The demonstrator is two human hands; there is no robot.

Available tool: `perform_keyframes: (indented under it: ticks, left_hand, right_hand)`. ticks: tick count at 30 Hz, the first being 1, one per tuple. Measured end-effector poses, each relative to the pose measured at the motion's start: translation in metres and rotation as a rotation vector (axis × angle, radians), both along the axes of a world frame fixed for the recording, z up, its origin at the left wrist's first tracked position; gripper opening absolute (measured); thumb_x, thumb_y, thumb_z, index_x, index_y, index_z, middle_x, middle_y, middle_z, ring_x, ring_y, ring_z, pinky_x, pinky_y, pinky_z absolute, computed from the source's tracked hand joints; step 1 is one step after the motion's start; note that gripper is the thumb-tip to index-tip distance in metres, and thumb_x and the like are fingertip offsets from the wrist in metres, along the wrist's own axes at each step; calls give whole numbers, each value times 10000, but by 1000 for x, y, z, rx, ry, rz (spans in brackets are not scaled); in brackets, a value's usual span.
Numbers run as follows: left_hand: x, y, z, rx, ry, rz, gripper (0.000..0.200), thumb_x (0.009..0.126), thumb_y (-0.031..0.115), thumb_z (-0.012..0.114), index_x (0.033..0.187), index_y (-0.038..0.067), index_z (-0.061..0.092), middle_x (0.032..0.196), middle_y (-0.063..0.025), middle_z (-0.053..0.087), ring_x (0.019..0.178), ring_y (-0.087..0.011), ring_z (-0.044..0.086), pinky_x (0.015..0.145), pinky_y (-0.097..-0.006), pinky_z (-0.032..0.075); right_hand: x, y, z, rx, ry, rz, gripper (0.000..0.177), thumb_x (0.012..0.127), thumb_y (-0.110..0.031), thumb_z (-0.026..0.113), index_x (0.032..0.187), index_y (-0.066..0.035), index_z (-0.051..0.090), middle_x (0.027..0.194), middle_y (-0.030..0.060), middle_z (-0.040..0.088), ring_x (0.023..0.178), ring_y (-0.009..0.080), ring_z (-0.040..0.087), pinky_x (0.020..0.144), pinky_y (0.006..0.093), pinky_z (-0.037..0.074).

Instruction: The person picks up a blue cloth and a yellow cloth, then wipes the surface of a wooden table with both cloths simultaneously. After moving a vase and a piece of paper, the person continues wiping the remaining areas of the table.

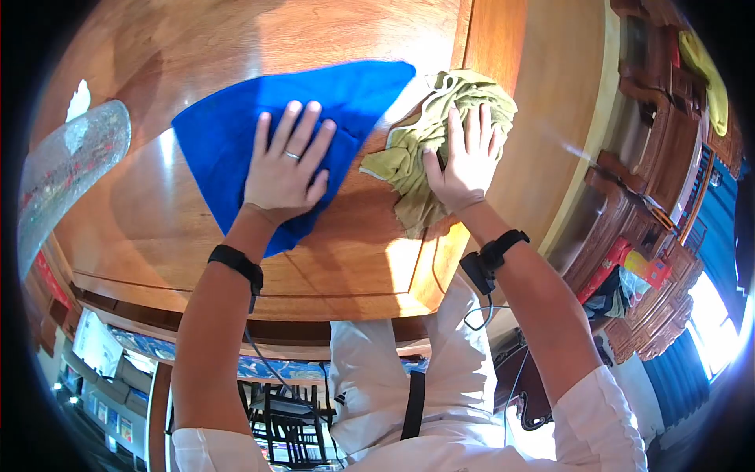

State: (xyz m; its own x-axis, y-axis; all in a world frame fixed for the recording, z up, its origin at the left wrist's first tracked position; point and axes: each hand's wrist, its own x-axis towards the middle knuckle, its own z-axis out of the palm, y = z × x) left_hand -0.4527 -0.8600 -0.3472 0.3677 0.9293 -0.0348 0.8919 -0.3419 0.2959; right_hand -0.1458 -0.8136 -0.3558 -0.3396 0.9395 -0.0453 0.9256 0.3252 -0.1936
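My left hand [289, 169] lies flat with fingers spread on a bright blue cloth [216, 130]. A ring shows on one finger. The cloth is spread out on a polished wooden table [354, 271], with one corner pointing to the far right. On a crumpled olive-green cloth [413, 185] near the table's right edge rests my right hand [468, 161], its fingers stretched out over the folds. The two cloths lie side by side, and a patch of sunlight falls between them. Dark bands circle both wrists.
A clear, speckled curved object [75, 169] stands at the table's left side, with a white scrap [79, 101] beside it. Carved wooden furniture [661, 149] lines the right, holding a red and yellow package [629, 263] and a yellow cloth [705, 79]. Cables [263, 358] hang from the wristbands.
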Motion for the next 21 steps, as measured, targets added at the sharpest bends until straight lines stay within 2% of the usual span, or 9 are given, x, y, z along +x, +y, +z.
perform_keyframes:
  ticks: [4, 8, 10, 12, 16, 17, 19, 20, 21]
  left_hand:
    - [47, -55, 0, -247, -85, -209, 685, 858, 411, 682, 1446, 94, 528, 1607, -170, 353, 1469, -402, 339, 1190, -660, 191]
    - [135, -153, -4, -178, -186, -178, 631, 913, 416, 633, 1451, 107, 522, 1560, -177, 416, 1396, -360, 423, 1138, -644, 287]
    - [182, -186, 2, -278, -166, -220, 583, 949, 423, 589, 1441, 115, 531, 1528, -177, 446, 1371, -335, 440, 1123, -614, 309]
    - [221, -213, 1, -284, -219, -68, 574, 982, 446, 525, 1450, 115, 513, 1531, -94, 461, 1388, -284, 418, 1145, -558, 299]
    - [226, -200, 5, -277, -291, 5, 538, 954, 426, 591, 1449, 224, 524, 1520, -36, 469, 1372, -255, 422, 1123, -504, 334]
    - [219, -190, 9, -344, -280, 55, 531, 914, 406, 642, 1415, 256, 550, 1478, 3, 506, 1282, -247, 482, 1068, -493, 377]
    - [195, -179, 11, -305, -165, 286, 509, 817, 407, 678, 1298, 242, 641, 1241, -44, 599, 1124, -291, 555, 991, -527, 396]
    - [183, -181, 8, -365, -102, 447, 553, 795, 399, 669, 1313, 207, 638, 1190, -96, 592, 1126, -351, 539, 1019, -571, 376]
    - [178, -180, 1, -163, 42, 621, 604, 801, 399, 654, 1350, 148, 617, 1217, -151, 578, 1127, -411, 518, 1062, -621, 336]
  right_hand:
    - [1, 0, -3, 11, -2, 17, 749, 854, -424, 647, 1476, -39, 489, 1500, 303, 417, 1470, 475, 282, 1167, 653, 174]
    - [-3, 0, 4, -9, 9, 26, 733, 879, -348, 621, 1492, 7, 436, 1483, 320, 417, 1484, 490, 246, 1181, 642, 146]
    - [-1, -4, 5, -14, 9, 38, 732, 890, -355, 609, 1494, 15, 426, 1485, 318, 414, 1479, 497, 248, 1181, 642, 151]
    - [-4, 4, 2, -1, 16, 69, 731, 902, -362, 598, 1496, 24, 416, 1487, 316, 411, 1475, 503, 251, 1181, 641, 156]
    - [2, 5, 1, -102, 26, 88, 764, 923, -412, 576, 1497, 54, 384, 1478, 351, 373, 1467, 511, 240, 1174, 654, 161]
    - [5, 10, -1, -84, 3, 254, 783, 918, -440, 578, 1506, 36, 379, 1469, 349, 377, 1460, 507, 250, 1181, 657, 152]
    - [9, 20, 4, -113, -47, 509, 782, 934, -501, 556, 1531, -27, 377, 1491, 325, 370, 1473, 467, 251, 1200, 641, 135]
    - [10, 30, 6, -117, -40, 525, 782, 934, -501, 556, 1531, -27, 377, 1491, 325, 370, 1473, 467, 251, 1200, 641, 135]
    - [12, 41, 8, -171, -33, 652, 773, 945, -514, 540, 1540, -51, 373, 1507, 312, 364, 1484, 448, 244, 1205, 632, 130]
